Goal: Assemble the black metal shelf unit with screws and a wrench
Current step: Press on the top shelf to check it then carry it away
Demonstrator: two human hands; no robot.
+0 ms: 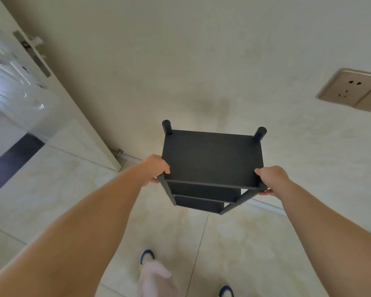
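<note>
Shelf unit (211, 159): I see three tiers only; the lower ones are mostly covered by the top panel, and the feet are out of sight beneath it. Near posts partly masked by the hands: left hand (155, 169) wraps the near-left corner, fingertips hidden behind the post; right hand (270, 179) covers the near-right corner. Screws too small to make out. Right of the shelf unit, the wall socket (351, 90) is cut by the frame edge. Left of it, the door (19, 67) is smeared by blur and cropped. Below, both shoes (147, 255) are soft, one cut by the bottom edge.
</note>
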